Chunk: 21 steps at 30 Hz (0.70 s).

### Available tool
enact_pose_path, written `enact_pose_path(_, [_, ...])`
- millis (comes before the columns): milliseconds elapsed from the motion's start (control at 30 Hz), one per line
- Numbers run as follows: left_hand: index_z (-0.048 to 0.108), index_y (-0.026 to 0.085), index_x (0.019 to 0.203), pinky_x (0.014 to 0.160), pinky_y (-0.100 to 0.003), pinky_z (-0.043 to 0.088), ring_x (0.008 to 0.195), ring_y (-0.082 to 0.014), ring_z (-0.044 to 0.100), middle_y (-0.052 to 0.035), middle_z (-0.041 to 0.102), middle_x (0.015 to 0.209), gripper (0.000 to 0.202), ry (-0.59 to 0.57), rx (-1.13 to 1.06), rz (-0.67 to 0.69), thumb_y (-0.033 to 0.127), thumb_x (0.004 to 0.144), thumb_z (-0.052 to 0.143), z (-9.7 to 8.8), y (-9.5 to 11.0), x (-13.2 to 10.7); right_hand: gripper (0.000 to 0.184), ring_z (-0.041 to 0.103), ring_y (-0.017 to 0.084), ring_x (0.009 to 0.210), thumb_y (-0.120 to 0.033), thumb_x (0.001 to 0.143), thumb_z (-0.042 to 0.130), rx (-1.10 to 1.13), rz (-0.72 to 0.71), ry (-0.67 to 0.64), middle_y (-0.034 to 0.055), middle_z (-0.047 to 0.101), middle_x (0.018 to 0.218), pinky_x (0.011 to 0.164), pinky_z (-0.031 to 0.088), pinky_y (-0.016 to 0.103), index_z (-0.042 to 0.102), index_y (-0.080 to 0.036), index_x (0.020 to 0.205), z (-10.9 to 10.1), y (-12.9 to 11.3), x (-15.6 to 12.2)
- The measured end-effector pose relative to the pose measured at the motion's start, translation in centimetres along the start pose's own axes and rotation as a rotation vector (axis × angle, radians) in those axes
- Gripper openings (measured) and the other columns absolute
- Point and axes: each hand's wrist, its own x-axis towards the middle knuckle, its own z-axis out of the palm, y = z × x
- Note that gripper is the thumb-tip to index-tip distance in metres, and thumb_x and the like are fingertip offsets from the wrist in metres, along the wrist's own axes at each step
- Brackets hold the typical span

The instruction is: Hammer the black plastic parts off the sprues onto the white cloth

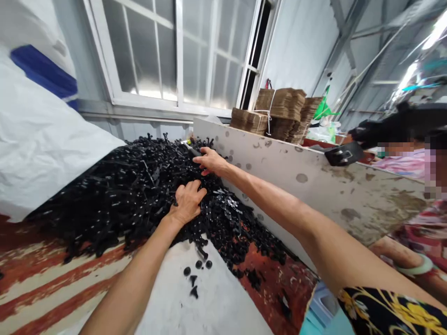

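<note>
small black plastic parts heap [115, 195]: likely light, stiff, loose; scoop handfuls. left hand [186, 203] curled, grip unclear; right hand [210, 161] spread flat.

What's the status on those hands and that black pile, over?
Left hand dug into black parts heap, grip unclear. Right hand open on heap beside white board. Loose parts on white sheet nearby.

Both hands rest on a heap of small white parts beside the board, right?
No: the head view shows the heap of small parts is black, not white. The left hand and right hand do rest on it, beside the board.
</note>
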Motion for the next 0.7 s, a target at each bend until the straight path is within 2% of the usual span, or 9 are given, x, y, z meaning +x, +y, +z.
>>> enact_pose_path(100, [0.067, 0.020, 0.100, 0.073, -0.042, 0.041, 0.102, -0.0309, 0.056, -0.0157, 0.059, 0.117, 0.033, -0.018, 0.000, 0.007, 0.007, 0.073, 0.053, -0.1, 0.0, 0.1, 0.051, 0.065, 0.015, 0.076, -0.025, 0.088, 0.067, -0.062, -0.065, 0.030, 0.0046, 0.064, 0.103, 0.053, 0.056, 0.025, 0.046, -0.019, 0.134, 0.2, 2.7, -1.5])
enact_pose_path(200, [0.066, 0.021, 0.101, 0.074, -0.042, 0.040, 0.104, -0.0304, 0.055, -0.0152, 0.057, 0.120, 0.033, -0.009, -0.005, 0.008, 0.007, 0.074, 0.052, 0.1, 0.0, 0.2, 0.038, 0.065, 0.015, 0.093, -0.033, 0.100, 0.046, -0.170, -0.121, 0.131, 0.0062, 0.060, 0.118, 0.067, 0.059, 0.026, 0.043, -0.023, 0.136, -1.0, 4.9, -3.7])
enact_pose_path(267, [0.066, 0.021, 0.100, 0.075, -0.042, 0.040, 0.104, -0.0311, 0.055, -0.0162, 0.056, 0.122, 0.033, -0.002, -0.002, 0.011, 0.007, 0.073, 0.053, 0.3, 0.0, 0.1, 0.034, 0.063, 0.017, 0.103, -0.032, 0.103, 0.039, -0.284, -0.110, 0.197, 0.0079, 0.059, 0.125, 0.080, 0.058, 0.032, 0.046, -0.021, 0.135, -2.3, 6.5, -4.7])
enact_pose_path(300, [0.066, 0.020, 0.099, 0.075, -0.043, 0.040, 0.104, -0.0314, 0.055, -0.0167, 0.056, 0.123, 0.033, -0.001, 0.000, 0.010, 0.007, 0.072, 0.053, 0.3, 0.0, 0.1, 0.034, 0.062, 0.019, 0.106, -0.031, 0.103, 0.041, -0.349, -0.091, 0.214, 0.0090, 0.059, 0.127, 0.085, 0.056, 0.036, 0.049, -0.020, 0.133, -2.9, 7.3, -5.0])
enact_pose_path(367, [0.066, 0.020, 0.099, 0.074, -0.043, 0.040, 0.103, -0.0318, 0.055, -0.0174, 0.056, 0.123, 0.032, 0.000, 0.005, -0.002, 0.007, 0.072, 0.054, 0.3, 0.1, 0.1, 0.034, 0.063, 0.023, 0.107, -0.032, 0.097, 0.056, -0.482, -0.035, 0.198, 0.0102, 0.060, 0.128, 0.088, 0.055, 0.044, 0.056, -0.018, 0.128, -4.0, 8.9, -5.4])
enact_pose_path(500, [0.065, 0.020, 0.099, 0.075, -0.042, 0.040, 0.104, -0.0314, 0.055, -0.0166, 0.056, 0.122, 0.030, 0.001, 0.009, -0.036, 0.010, 0.073, 0.054, 0.0, 0.2, 0.2, 0.035, 0.064, 0.025, 0.107, -0.033, 0.094, 0.061, -0.705, 0.063, -0.024, 0.0101, 0.061, 0.128, 0.088, 0.055, 0.046, 0.058, -0.018, 0.126, -4.3, 11.3, -5.3])
enact_pose_path(600, [0.065, 0.021, 0.098, 0.076, -0.042, 0.041, 0.104, -0.0313, 0.055, -0.0162, 0.056, 0.122, 0.028, 0.003, 0.010, -0.045, 0.011, 0.075, 0.053, -0.1, 0.3, 0.2, 0.041, 0.060, 0.028, 0.114, -0.033, 0.094, 0.062, -0.817, 0.108, -0.213, 0.0112, 0.056, 0.136, 0.093, 0.052, 0.051, 0.055, -0.019, 0.132, -3.7, 11.6, -4.8])
enact_pose_path(633, [0.065, 0.020, 0.098, 0.076, -0.042, 0.041, 0.104, -0.0313, 0.056, -0.0163, 0.056, 0.123, 0.028, 0.001, 0.011, -0.043, 0.010, 0.075, 0.053, -0.1, 0.3, 0.2, 0.050, 0.058, 0.030, 0.119, -0.036, 0.090, 0.067, -0.846, 0.121, -0.272, 0.0127, 0.052, 0.141, 0.097, 0.050, 0.053, 0.053, -0.020, 0.136, -3.7, 11.5, -4.6])
enact_pose_path(700, [0.065, 0.020, 0.099, 0.076, -0.042, 0.040, 0.104, -0.0316, 0.055, -0.0168, 0.056, 0.124, 0.030, -0.004, 0.014, -0.036, 0.009, 0.074, 0.052, 0.0, 0.3, 0.2, 0.084, 0.050, 0.037, 0.131, -0.044, 0.074, 0.082, -0.889, 0.144, -0.377, 0.0173, 0.038, 0.154, 0.105, 0.044, 0.054, 0.043, -0.021, 0.146, -3.9, 11.3, -4.4])
